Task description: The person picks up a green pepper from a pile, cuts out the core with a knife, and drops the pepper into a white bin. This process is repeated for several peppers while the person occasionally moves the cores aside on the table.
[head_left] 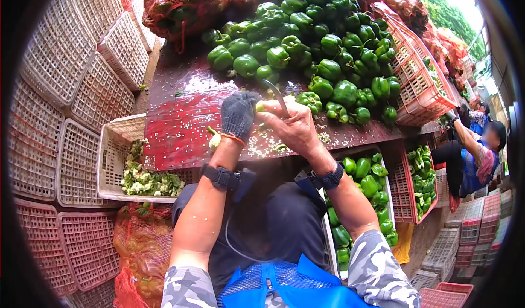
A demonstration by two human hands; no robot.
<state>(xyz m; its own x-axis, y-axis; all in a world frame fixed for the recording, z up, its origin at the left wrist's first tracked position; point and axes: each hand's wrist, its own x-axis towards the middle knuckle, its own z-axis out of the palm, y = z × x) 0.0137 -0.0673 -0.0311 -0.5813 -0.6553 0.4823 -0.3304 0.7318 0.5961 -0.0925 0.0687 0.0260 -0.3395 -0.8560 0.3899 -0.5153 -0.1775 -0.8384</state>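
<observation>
My left hand (239, 115), in a dark grey knit glove, is closed above the red table (188, 108). Something pale green shows at its fingertips, too hidden to name. Close against it, my bare right hand (292, 123) grips a curved knife (278, 96), its blade pointing up and away. A pepper core (214, 139) with a green stem lies beside my left wrist. White seeds are scattered over the tabletop. Beyond my hands rises a large heap of green bell peppers (330, 68).
At left, a white crate (109, 168) holds pepper cores (143, 176). Green peppers fill a crate (369, 185) by my right knee and a red crate (402, 190). Stacked crates (52, 62) line the left. Mesh sacks (191, 4) stand behind. Another person (476, 160) sits at right.
</observation>
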